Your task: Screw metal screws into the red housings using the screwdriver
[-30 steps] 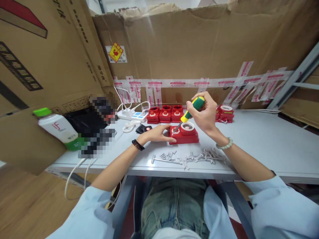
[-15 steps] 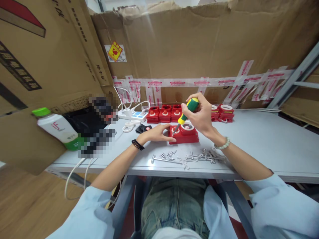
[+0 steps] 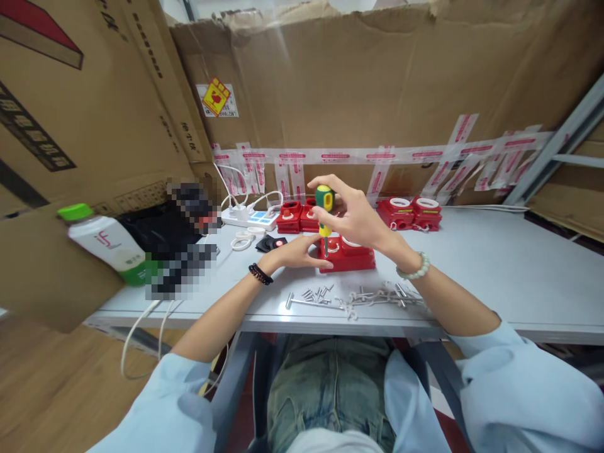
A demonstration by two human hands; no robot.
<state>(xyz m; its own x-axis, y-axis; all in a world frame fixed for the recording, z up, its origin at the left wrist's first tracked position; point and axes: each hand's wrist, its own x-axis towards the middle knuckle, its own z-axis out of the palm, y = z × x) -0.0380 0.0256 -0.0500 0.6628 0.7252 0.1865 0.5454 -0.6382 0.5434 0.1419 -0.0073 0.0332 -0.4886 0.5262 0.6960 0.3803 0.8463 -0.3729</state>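
A green and yellow screwdriver [image 3: 325,200] stands nearly upright in my right hand [image 3: 353,217], whose fingers are closed around its handle. Its tip meets the left front corner of a red box-shaped device [image 3: 352,259], which lies flat on the table. My left hand [image 3: 297,253] grips that device at its left end, thumb along the front and fingers behind. Part of the device's top, with a white ring, is hidden by my right hand. In front of it lie several small metal pins [image 3: 317,294] and a T-shaped metal rod [image 3: 314,304].
More red devices [image 3: 289,217] line the back, with two [image 3: 426,214] farther right. A power strip [image 3: 250,218], a black part [image 3: 270,243], white rings [image 3: 243,240] and a bottle [image 3: 106,245] are on the left. Metal rods with white ties [image 3: 387,296] lie near the front edge. Cardboard [image 3: 353,82] walls the back.
My right hand has shifted left, and the screwdriver has swung from a slant to nearly upright over the device's corner. My left hand and the device have stayed put.
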